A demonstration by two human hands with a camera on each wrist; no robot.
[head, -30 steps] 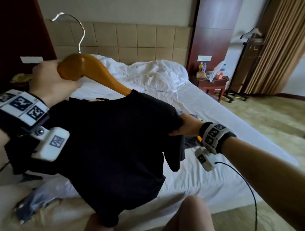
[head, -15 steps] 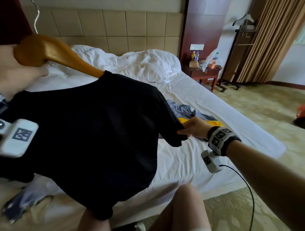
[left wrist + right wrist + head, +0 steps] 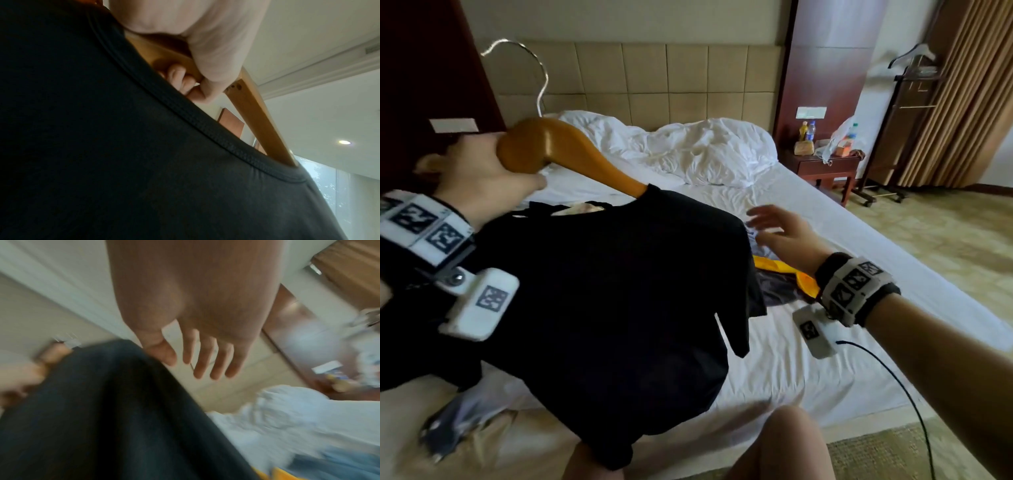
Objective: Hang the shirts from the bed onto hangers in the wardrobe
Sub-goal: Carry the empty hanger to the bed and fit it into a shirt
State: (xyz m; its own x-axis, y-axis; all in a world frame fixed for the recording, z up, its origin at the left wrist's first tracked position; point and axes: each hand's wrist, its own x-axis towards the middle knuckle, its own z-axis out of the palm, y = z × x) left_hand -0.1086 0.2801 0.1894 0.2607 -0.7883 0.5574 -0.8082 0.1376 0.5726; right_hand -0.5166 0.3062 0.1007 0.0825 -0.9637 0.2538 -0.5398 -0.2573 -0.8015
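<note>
Beside black shirt [image 3: 619,291], right hand [image 3: 784,233] released sleeve, grip wide, left hand [image 3: 479,178] holding hanger [image 3: 558,150]

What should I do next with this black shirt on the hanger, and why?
Probably carry it to the wardrobe. The black shirt already drapes over the wooden hanger, which your left hand grips near the hook, and your right hand is open and off the fabric. A yellow garment still lies on the bed.

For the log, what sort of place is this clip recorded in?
Most likely a hotel bedroom: a wide bed with white sheets against a padded beige panelled headboard, a dark wooden bedside table holding bottles, and a wooden valet stand beside long brown curtains.
</note>
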